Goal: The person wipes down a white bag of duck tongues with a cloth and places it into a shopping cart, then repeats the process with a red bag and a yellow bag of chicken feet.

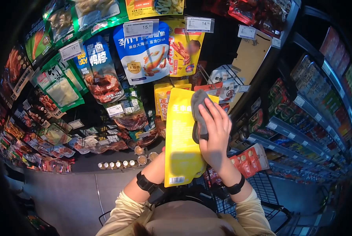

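A yellow snack bag (180, 141) stands upright in front of my chest, its printed back and barcode facing me. My left hand (163, 152) holds it from behind at the left edge; most of that hand is hidden by the bag. With bent fingers, my right hand (216, 131) grips a folded grey cloth (199, 114), pressed against the bag's upper right side. A dark shadow falls across the lower part of the bag. Both wrists wear black bands.
Hanging snack packets, including a blue pouch (142, 59) and a yellow packet (186, 51), fill the rack ahead, with price tags (141, 28) on the hooks. A wire shopping cart (262, 188) stands below right. Stocked shelves (302, 106) line the right; small jars (117, 164) sit low.
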A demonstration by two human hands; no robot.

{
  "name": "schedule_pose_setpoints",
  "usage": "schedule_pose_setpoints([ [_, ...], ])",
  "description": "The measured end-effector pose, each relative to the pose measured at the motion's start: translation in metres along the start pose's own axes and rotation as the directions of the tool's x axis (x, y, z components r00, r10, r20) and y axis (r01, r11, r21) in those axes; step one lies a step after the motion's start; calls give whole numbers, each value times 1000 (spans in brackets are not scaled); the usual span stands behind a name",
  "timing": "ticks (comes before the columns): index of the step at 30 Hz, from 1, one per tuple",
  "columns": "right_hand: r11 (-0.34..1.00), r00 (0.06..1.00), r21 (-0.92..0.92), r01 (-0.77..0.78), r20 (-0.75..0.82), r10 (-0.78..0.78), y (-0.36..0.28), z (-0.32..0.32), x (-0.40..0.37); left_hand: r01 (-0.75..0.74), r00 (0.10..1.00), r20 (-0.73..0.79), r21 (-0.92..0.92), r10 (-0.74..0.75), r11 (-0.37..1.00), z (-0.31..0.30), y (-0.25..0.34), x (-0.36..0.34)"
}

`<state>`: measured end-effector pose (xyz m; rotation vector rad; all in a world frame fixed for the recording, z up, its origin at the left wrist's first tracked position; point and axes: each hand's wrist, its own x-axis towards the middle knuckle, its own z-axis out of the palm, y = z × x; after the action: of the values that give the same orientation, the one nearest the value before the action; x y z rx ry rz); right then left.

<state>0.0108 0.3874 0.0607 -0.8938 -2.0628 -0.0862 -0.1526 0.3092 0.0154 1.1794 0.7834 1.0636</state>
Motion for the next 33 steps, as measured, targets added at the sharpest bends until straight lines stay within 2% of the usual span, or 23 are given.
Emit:
schedule_pose_setpoints([
  [2,990,991,-38,-133,-13,132,-12,0,0,-56,998,26,169,53,984,0,6,-2],
  [3,989,990,-54,-141,24,142,-16,-2,-2,-56,998,26,169,52,984,-8,-2,-4],
  [5,990,989,-64,-129,67,134,-30,-7,-7,136,979,174,-166,-107,977,-29,-30,-6],
  [6,990,986,-75,-117,107,125,-37,-8,-12,137,979,174,-166,-108,977,-32,-36,-3],
  [8,999,982,-27,-45,183,49,-47,-10,-27,149,971,-28,-707,-238,691,-31,-34,2],
  [10,991,984,-32,128,132,-123,-49,3,-41,88,993,-20,-538,-117,838,-31,-15,3],
  [11,987,979,-18,161,132,-158,-48,6,-41,95,993,-9,-525,-117,846,-33,-23,4],
  [12,987,979,-17,160,133,-156,-48,2,-34,103,993,3,-512,-118,853,-37,-36,5],
  [14,994,946,75,79,309,-99,-45,-13,-9,120,990,-13,-443,-141,888,-44,-60,-3],
  [16,996,972,-21,89,219,-83,-29,-13,0,138,987,-27,-371,-159,918,-36,-47,-2],
  [18,1000,998,-12,-19,54,20,-20,-8,2,133,977,-67,-559,-204,819,-24,-25,-2],
  [19,1000,998,-13,-19,55,19,-20,-8,-1,-49,993,-108,68,56,997,-22,-19,-3],
  [20,998,996,-40,-47,79,50,-21,-9,-6,-49,992,-109,66,56,997,-25,-21,-5],
  [22,995,991,-63,-71,106,78,-26,-8,-16,51,999,7,-411,-53,910,-30,-18,-7],
  [23,996,989,-59,-69,125,76,-31,-5,-22,51,998,4,-411,-55,910,-29,-17,-7],
  [24,996,987,-56,-67,144,75,-34,-4,-25,-94,995,-42,-118,89,989,-20,1,-1],
  [25,996,990,-55,-73,121,79,-35,-5,-21,-226,970,-42,190,238,955,-14,11,7],
  [26,996,989,-53,-75,124,81,-29,-1,-19,-256,964,-32,142,263,956,-15,7,22],
  [27,995,991,26,-92,98,89,-18,5,-16,-233,972,-13,-92,233,968,-18,-5,44],
  [28,989,993,104,-104,70,97,-9,7,-11,-97,990,41,-514,137,852,-26,-23,63],
  [29,980,992,161,-119,71,109,-6,5,-4,-13,989,94,-722,117,692,-30,-36,77],
  [31,978,994,182,-101,61,91,-3,9,-3,50,982,132,-871,136,489,-33,-44,92],
  [33,973,996,221,-72,65,59,-4,10,-8,59,986,118,-907,117,417,-39,-40,99],
])
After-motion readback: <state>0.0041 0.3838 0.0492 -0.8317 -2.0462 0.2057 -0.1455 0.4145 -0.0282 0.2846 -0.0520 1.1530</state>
